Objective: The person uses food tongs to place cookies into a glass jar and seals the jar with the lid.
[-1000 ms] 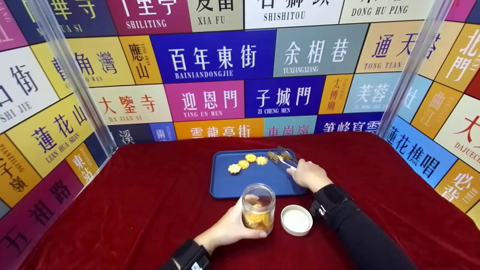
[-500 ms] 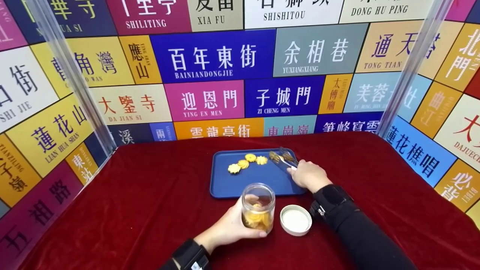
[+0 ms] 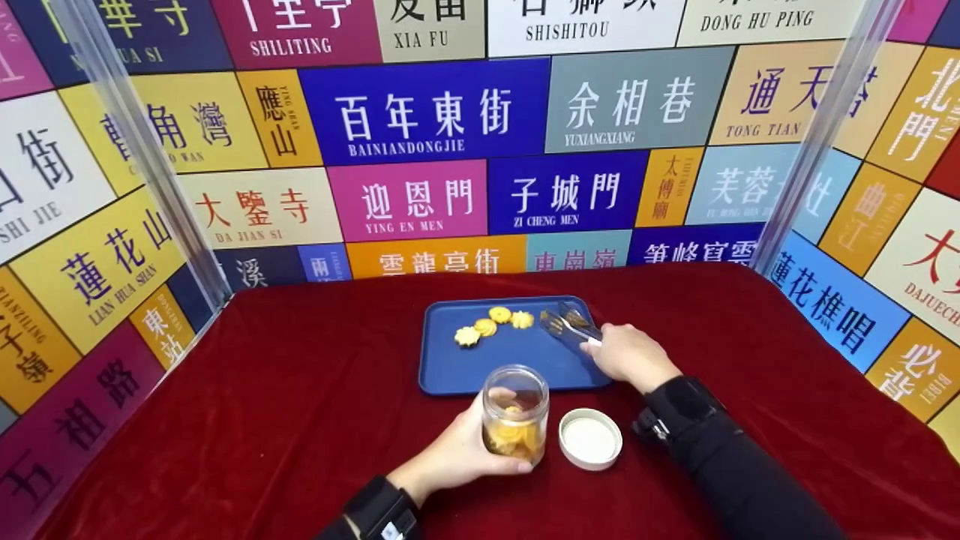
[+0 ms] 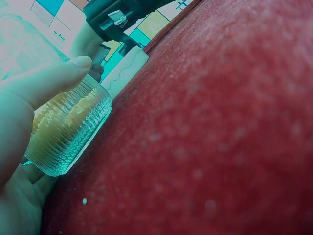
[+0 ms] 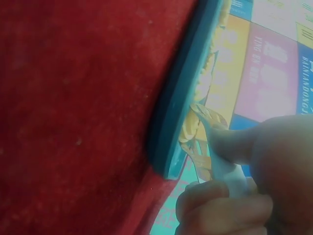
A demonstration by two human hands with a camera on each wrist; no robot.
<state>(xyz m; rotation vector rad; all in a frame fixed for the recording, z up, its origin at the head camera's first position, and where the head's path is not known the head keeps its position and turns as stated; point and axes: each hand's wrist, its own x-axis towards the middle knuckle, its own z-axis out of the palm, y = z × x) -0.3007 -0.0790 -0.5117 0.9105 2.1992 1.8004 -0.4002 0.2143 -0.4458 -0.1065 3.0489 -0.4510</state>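
Note:
My left hand (image 3: 465,450) grips a clear ribbed jar (image 3: 517,397), uncapped and part filled with yellow cookies (image 3: 514,435). In the left wrist view the thumb lies across the jar's side (image 4: 73,127). My right hand (image 3: 634,354) holds metal serving tongs (image 3: 570,326) with pale handles over the right part of a blue tray (image 3: 510,367). The right wrist view has the two tong heads apart, with a cookie (image 5: 190,126) between them; whether they touch it I cannot tell. Several flower-shaped cookies (image 3: 486,328) lie in a row further left on the tray.
A round jar lid (image 3: 590,440) lies upturned to the right of the jar, near my right wrist. Dark red cloth (image 3: 315,390) covers the table. Behind it and at both sides stand panels with coloured street-name signs (image 3: 442,109).
My right hand has moved slightly right, and its wrist has swung outward. The tong heads have shifted a little right and toward me. The left hand and jar stay nearly still.

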